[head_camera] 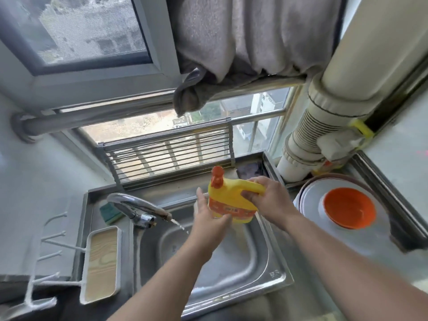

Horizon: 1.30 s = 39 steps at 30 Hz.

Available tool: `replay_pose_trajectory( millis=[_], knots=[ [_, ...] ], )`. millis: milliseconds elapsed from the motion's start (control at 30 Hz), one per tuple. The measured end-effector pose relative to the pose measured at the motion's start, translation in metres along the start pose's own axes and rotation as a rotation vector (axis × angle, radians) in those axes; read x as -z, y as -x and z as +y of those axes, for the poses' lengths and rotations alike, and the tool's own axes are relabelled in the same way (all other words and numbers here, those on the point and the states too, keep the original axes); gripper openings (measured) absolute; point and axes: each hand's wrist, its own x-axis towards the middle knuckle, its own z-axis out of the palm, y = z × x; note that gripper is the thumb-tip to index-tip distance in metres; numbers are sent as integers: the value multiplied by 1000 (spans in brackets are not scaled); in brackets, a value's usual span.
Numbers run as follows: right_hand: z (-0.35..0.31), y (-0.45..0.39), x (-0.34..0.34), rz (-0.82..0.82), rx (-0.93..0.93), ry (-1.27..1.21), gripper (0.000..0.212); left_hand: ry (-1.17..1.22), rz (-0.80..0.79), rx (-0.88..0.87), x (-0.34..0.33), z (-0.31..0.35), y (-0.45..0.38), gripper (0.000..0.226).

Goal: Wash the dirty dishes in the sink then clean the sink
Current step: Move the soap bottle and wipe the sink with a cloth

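Two hands hold a yellow detergent bottle (pixel 228 200) above the far edge of the sink (pixel 273 272). At the right hand (pixel 269 196) the grip is closed, fingers curled round the bottle's handle; at the left hand (pixel 209 216) the fingers lie straight along the bottle's near side, thumb against its label, cupping it. Water trickles from the faucet (pixel 136 206) at the sink's far left corner, beside a green sponge (pixel 110 213). On the desk (pixel 361 253) right of the sink, an orange bowl (pixel 349 208) sits on stacked plates (pixel 310 195). Along the sink's left edge lies a white tray (pixel 102 262).
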Motion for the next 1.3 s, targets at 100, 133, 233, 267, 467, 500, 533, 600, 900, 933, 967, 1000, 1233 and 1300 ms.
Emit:
replay_pose_trajectory(
  millis=[100,133,233,267,467,500,533,600,900,933,967,1000,1233,1300],
  knots=[
    [5,22,18,48,-30,13,19,94,-71,-44,-1,14,-11,111],
    [5,29,23,76,-31,4,21,124,-120,-91,-2,17,-13,98],
    [0,49,40,183,-42,-28,30,100,-186,-259,-7,30,-13,53],
    [-2,56,48,235,-46,-32,36,67,-192,-317,-12,38,-11,51],
    [-15,86,145,585,88,116,73,-240,-24,-615,-81,110,3,58],
    [-14,89,170,640,96,142,75,-244,-25,-642,-98,127,9,58],
    [-12,93,195,696,104,149,71,-234,-40,-654,-117,145,15,56],
    [-5,103,243,803,123,187,59,-229,-63,-702,-158,177,24,53],
    [121,162,351,923,-78,356,59,-275,-477,-625,-351,214,28,41],
    [138,165,348,893,-149,348,59,-246,-510,-526,-365,207,23,42],
    [154,167,344,867,-214,339,59,-222,-534,-424,-377,200,18,45],
    [169,167,338,844,-264,328,59,-209,-551,-336,-388,192,13,47],
    [249,147,307,691,-401,172,39,-134,-607,-54,-442,150,-9,46],
    [259,135,305,635,-408,135,36,-94,-578,-23,-448,147,-8,53]
  ],
)
